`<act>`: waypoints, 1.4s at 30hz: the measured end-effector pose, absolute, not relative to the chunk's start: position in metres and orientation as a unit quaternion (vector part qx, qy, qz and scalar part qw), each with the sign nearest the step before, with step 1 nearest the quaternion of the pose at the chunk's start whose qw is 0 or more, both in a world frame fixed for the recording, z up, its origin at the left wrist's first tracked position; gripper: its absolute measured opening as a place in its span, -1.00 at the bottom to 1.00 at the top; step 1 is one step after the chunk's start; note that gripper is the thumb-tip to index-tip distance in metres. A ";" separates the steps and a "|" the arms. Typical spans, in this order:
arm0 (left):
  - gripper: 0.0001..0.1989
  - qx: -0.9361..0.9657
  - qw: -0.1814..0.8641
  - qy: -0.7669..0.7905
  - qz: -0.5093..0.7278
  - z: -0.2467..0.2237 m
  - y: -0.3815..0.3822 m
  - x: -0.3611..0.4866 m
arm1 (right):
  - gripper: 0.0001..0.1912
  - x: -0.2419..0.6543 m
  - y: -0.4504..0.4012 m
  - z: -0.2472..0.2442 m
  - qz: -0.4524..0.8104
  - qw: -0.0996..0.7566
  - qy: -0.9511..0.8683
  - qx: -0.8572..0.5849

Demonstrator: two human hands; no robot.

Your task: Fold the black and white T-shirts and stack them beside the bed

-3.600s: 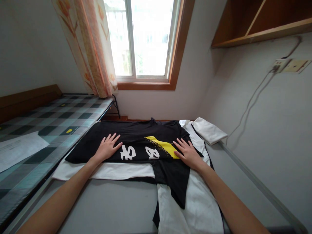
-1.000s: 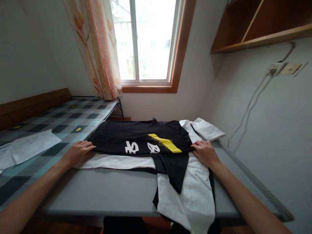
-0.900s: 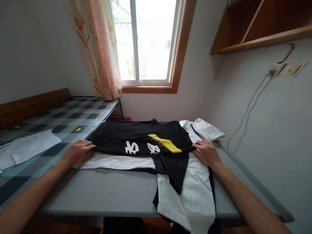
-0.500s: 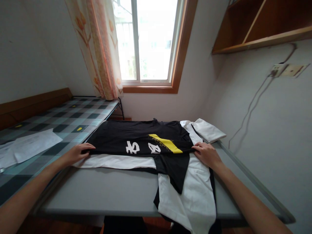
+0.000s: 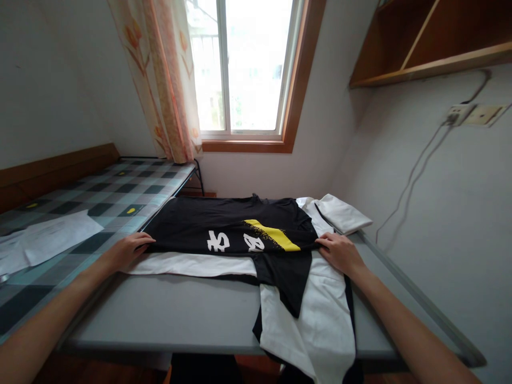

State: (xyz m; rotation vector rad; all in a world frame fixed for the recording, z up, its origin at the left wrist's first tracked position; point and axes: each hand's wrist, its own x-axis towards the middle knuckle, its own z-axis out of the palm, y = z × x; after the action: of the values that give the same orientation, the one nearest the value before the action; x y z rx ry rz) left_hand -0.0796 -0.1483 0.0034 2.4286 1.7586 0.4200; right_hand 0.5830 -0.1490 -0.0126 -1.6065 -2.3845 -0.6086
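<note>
A black T-shirt [image 5: 192,221] with white characters and a yellow stripe lies on its side across the table, its near part folded over. Beneath it a white garment [image 5: 328,304] with black edges shows, one sleeve hanging past the table's front edge. My left hand [image 5: 130,249] pinches the black shirt's hem end at the left of the fold. At the other end of that fold, near the collar, my right hand [image 5: 338,250] pinches the black cloth, its lower fingers over the white garment. Both hands rest low, about level with each other.
The grey table [image 5: 172,314] carries the clothes. To the left is a bed with a checked mattress [image 5: 148,184] and white papers [image 5: 60,234]. A curtain [image 5: 168,80] hangs by the window. A wooden shelf [image 5: 424,69] and a socket with a cord [image 5: 456,114] are on the right wall.
</note>
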 end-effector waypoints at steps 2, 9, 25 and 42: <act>-0.68 0.794 0.058 0.587 0.145 0.006 -0.149 -0.079 | -0.77 0.584 -0.149 -0.010 -0.208 0.100 -0.809 -0.541; -0.76 0.782 0.083 0.591 0.182 0.030 -0.154 -0.083 | -0.79 0.597 -0.150 0.005 -0.196 0.128 -0.816 -0.528; -0.61 0.783 0.144 0.595 0.108 0.049 -0.150 -0.041 | -0.60 0.588 -0.166 0.035 0.182 0.107 -0.824 -0.527; -0.60 0.888 0.103 0.406 0.191 -0.004 -0.012 0.187 | -0.71 0.504 -0.038 0.038 0.105 0.189 -0.828 -0.517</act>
State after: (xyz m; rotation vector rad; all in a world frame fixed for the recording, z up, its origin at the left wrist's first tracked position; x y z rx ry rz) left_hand 0.1872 -0.0118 -0.0042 2.6200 1.1983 0.5637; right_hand 0.5042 -0.0378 0.0378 -1.4553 -2.3284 0.2953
